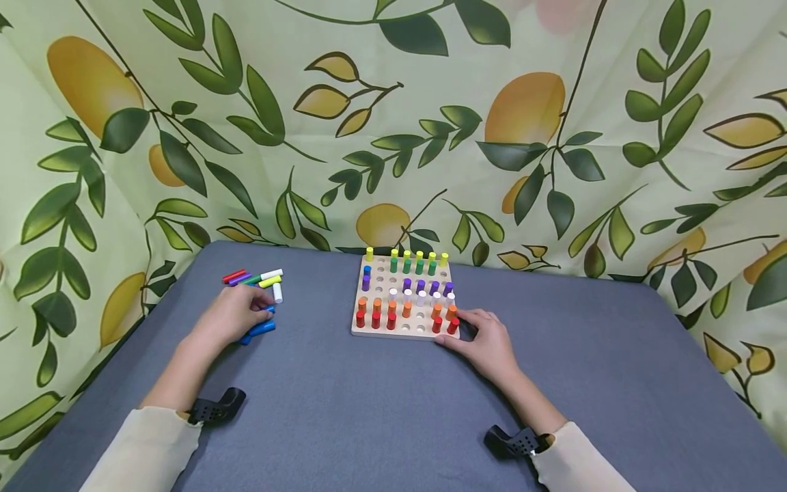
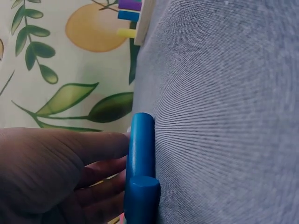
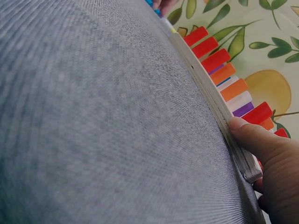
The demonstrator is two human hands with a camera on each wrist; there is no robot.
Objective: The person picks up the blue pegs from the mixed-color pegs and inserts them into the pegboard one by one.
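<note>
My left hand (image 1: 236,316) is over a loose pile of coloured pegs on the left, its thumb and index fingertips around a blue peg (image 1: 269,309). Another blue peg (image 1: 261,328) lies just below that hand; in the left wrist view, blue pegs (image 2: 141,144) partly hide the fingertips. My right hand (image 1: 488,345) holds the near right corner of a wooden pegboard (image 1: 406,333). Its thumb presses the front edge and its fingers go round the right side. Rows of yellow, green, purple, white, orange and red pegs stand in the board, with blue at the left.
Beyond my left hand lie red (image 1: 233,276), purple, green, yellow and white pegs (image 1: 277,293). Grey cloth (image 1: 344,410) covers the table. A leaf-and-fruit patterned curtain (image 1: 430,82) hangs behind it and down both sides.
</note>
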